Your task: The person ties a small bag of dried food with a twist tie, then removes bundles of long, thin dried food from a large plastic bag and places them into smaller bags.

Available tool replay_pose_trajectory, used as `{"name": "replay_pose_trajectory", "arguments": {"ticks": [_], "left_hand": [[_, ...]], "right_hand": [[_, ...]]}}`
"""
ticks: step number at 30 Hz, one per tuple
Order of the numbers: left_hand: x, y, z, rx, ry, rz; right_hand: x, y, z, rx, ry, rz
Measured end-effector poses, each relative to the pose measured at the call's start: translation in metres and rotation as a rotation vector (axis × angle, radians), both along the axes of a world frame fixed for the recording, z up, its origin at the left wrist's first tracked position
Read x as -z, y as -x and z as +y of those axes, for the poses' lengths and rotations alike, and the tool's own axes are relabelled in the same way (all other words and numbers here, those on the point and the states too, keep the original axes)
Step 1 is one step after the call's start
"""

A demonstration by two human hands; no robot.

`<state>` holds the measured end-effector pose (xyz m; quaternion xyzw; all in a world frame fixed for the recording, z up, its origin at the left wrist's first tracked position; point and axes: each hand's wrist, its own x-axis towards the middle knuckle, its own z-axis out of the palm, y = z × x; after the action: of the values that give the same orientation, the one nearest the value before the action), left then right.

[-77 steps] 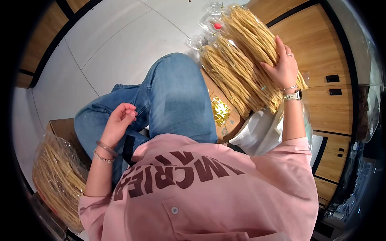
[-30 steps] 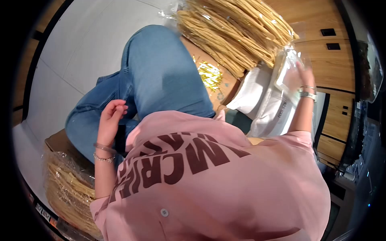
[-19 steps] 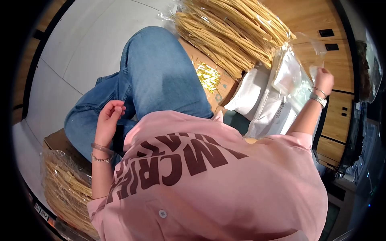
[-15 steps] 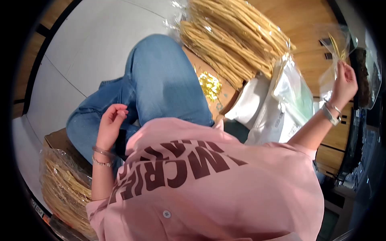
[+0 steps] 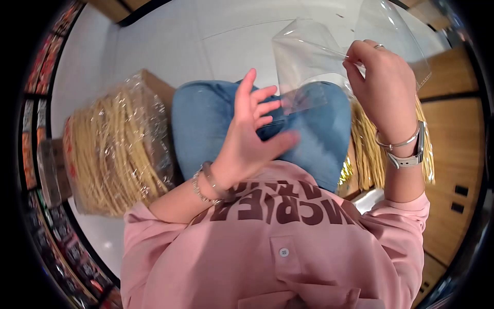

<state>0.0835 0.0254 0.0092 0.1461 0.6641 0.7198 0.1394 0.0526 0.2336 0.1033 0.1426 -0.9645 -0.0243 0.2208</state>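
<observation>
Clear plastic bag (image 5: 306,64): pinched at its edge between right hand's (image 5: 386,80) thumb and fingers. Film spreads both sides of the grip; can't tell if one bag or two. Left hand (image 5: 247,136) open, holding nothing, fingers spread just beside the bag's lower corner; contact unclear. Jeans (image 5: 211,110) below the grip, partly seen through film. Right-side sticks (image 5: 368,154) below the grip, partly blocked by right wrist; gold ties (image 5: 346,171) beside them. Wrapped sticks (image 5: 118,149) beyond left hand. Wooden cabinet (image 5: 450,149) right of the grip.
</observation>
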Motion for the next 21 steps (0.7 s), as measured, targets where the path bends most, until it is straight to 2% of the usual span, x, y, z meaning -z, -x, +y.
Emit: {"name": "replay_pose_trajectory", "arguments": {"ticks": [1, 2, 5, 6, 9, 11, 12, 15, 16, 20, 21], "left_hand": [[0.008, 0.003, -0.004, -0.116, 0.065, -0.009], [0.021, 0.008, -0.009, -0.242, 0.103, 0.137], [0.041, 0.02, -0.031, -0.343, 0.189, 0.099], [0.048, 0.022, -0.034, -0.421, 0.084, 0.022], [0.055, 0.024, -0.05, -0.459, 0.032, -0.076], [0.056, 0.028, -0.056, -0.466, 0.05, -0.051], [0.056, 0.03, -0.06, -0.457, 0.058, -0.064], [0.06, 0.039, -0.07, -0.428, 0.032, -0.158], [0.062, 0.042, -0.072, -0.419, 0.013, -0.198], [0.072, 0.042, -0.078, -0.42, 0.006, -0.336], [0.076, 0.041, -0.079, -0.44, 0.014, -0.348]], "right_hand": [[0.004, 0.008, -0.01, -0.031, -0.001, -0.015], [0.008, 0.015, -0.019, -0.06, -0.002, -0.034], [0.015, 0.032, -0.035, -0.089, -0.001, -0.129], [0.016, 0.036, -0.039, -0.12, 0.005, -0.152], [0.019, 0.049, -0.042, -0.226, 0.018, -0.242], [0.025, 0.06, -0.039, -0.33, 0.023, -0.325], [0.027, 0.065, -0.038, -0.255, 0.015, -0.384], [0.05, 0.09, -0.032, -0.427, 0.018, 0.086], [0.055, 0.091, -0.031, -0.442, 0.055, 0.092], [0.079, 0.078, -0.039, -0.462, 0.28, -0.081], [0.094, 0.07, -0.042, -0.365, 0.381, -0.16]]}}
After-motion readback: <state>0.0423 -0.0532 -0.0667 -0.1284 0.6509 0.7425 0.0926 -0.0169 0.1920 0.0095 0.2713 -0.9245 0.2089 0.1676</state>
